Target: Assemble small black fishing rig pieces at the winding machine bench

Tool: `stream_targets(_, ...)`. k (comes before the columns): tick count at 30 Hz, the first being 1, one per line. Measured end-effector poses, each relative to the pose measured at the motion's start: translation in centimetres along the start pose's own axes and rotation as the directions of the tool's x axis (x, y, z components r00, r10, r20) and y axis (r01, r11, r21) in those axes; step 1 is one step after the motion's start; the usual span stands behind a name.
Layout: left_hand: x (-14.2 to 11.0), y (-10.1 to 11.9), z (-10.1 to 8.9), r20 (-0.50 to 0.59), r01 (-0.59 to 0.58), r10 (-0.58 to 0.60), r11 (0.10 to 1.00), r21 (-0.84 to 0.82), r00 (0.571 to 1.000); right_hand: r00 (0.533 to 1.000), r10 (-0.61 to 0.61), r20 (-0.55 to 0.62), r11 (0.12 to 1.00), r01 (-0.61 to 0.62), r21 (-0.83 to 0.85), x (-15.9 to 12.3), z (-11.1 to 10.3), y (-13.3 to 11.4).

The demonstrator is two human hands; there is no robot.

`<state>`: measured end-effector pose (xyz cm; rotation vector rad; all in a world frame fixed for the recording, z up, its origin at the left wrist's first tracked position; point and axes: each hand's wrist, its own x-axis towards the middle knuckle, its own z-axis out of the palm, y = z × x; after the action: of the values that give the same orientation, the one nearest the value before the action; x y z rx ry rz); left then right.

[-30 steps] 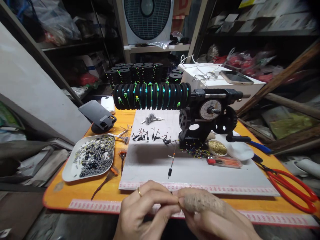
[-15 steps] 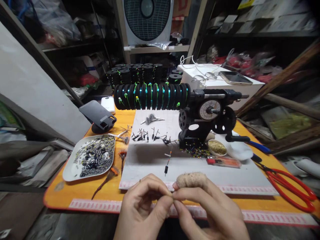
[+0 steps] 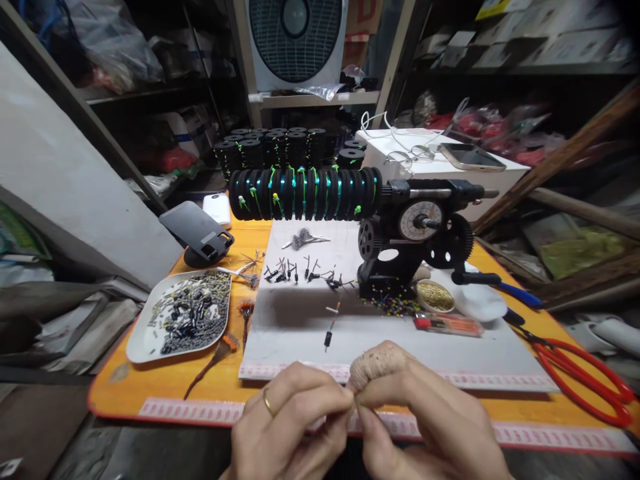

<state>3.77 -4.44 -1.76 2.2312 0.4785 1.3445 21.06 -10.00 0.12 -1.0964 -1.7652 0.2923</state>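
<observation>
My left hand (image 3: 290, 427) and my right hand (image 3: 425, 420) meet at the near table edge, fingertips pinched together on a very thin line. The right index finger wears a tan wrap (image 3: 375, 363). A small rig (image 3: 329, 328) with a black weight, an orange bit and a white piece hangs on that line above the white board (image 3: 400, 347). Beyond it, a row of black spools (image 3: 305, 193) with green and blue line sits on a black geared winder (image 3: 415, 240).
On the orange table are a white tray (image 3: 145, 353) of small dark parts at left, a phone stand (image 3: 200, 233), small black pieces (image 3: 295, 272), a gold tin (image 3: 434, 295), an orange lighter (image 3: 447, 325) and red scissors (image 3: 585, 380) at right. More spools (image 3: 280, 143) and a white box (image 3: 450, 170) stand behind.
The hanging rig has drifted left and slightly farther from me. My fingers have re-pinched, the wrapped index finger lifting above the pinch point. The ring on my left hand shows again.
</observation>
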Motion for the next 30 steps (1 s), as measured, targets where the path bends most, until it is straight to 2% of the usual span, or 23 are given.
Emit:
stream_targets(3, 0.5, 0.0, -0.5, 0.052, -0.099, 0.094, 0.989, 0.112, 0.994, 0.996, 0.029, 0.089, 0.999, -0.033, 0.039, 0.1, -0.4, 0.0)
stream_targets(5, 0.7, 0.1, -0.4, 0.076, -0.088, 0.079, 0.988, 0.124, 0.994, 0.993, -0.026, 0.117, 1.0, 0.026, 0.006, 0.1, -0.5, 0.0)
stream_targets(6, 0.7, 0.2, -0.2, 0.068, -0.046, 0.039, 0.993, 0.106, 0.997, 0.99, -0.063, 0.128, 0.997, 0.068, -0.03, 0.1, -0.6, 0.0)
stream_targets(8, 0.8, 0.5, 0.4, -0.008, 0.137, -0.137, 0.991, -0.012, 0.991, 0.979, -0.122, 0.162, 0.987, 0.136, -0.083, 0.3, -0.6, -0.1)
stream_targets(9, 0.8, 0.7, 0.8, -0.048, 0.258, -0.266, 0.958, -0.125, 0.963, 0.976, -0.129, 0.176, 0.985, 0.146, -0.089, 0.5, -0.6, -0.1)
stream_targets(10, 0.8, 0.9, 1.1, -0.065, 0.373, -0.403, 0.889, -0.264, 0.913, 0.975, -0.125, 0.185, 0.987, 0.14, -0.073, 0.6, -0.6, -0.1)
stream_targets(12, 0.9, 1.2, 1.5, 0.03, 0.557, -0.636, 0.651, -0.516, 0.771, 0.978, -0.099, 0.182, 0.994, 0.106, -0.027, 0.8, -0.6, -0.1)
stream_targets(14, 1.0, 1.2, 1.6, 0.174, 0.633, -0.735, 0.409, -0.657, 0.655, 0.986, -0.091, 0.14, 0.996, 0.094, -0.012, 0.9, -0.5, 0.0)
stream_targets(16, 0.8, 1.1, 1.5, 0.252, 0.641, -0.755, 0.274, -0.717, 0.605, 0.991, -0.103, 0.09, 0.994, 0.106, -0.036, 0.7, -0.3, 0.1)
stream_targets(18, 0.6, 0.8, 1.5, 0.276, 0.629, -0.76, 0.216, -0.747, 0.589, 0.991, -0.116, 0.062, 0.988, 0.122, -0.098, 0.4, 0.0, 0.1)
stream_targets(21, 0.3, 0.7, 1.7, 0.227, 0.602, -0.778, 0.23, -0.765, 0.586, 0.994, -0.112, 0.0, 0.972, 0.11, -0.209, -0.4, 0.6, 0.0)
stream_targets(24, 0.1, 1.0, 2.2, 0.077, 0.574, -0.789, 0.373, -0.729, 0.609, 0.993, -0.056, -0.099, 0.983, 0.037, -0.18, -1.1, 1.2, 0.0)
stream_targets(27, -0.3, 1.5, 2.5, -0.087, 0.547, -0.73, 0.58, -0.603, 0.678, 0.991, 0.014, -0.134, 0.995, -0.027, -0.093, -1.5, 1.6, 0.2)
stream_targets(30, -1.1, 1.6, 2.6, -0.137, 0.522, -0.648, 0.704, -0.481, 0.749, 0.984, 0.1, -0.147, 0.992, -0.111, -0.062, -1.8, 1.7, 0.6)
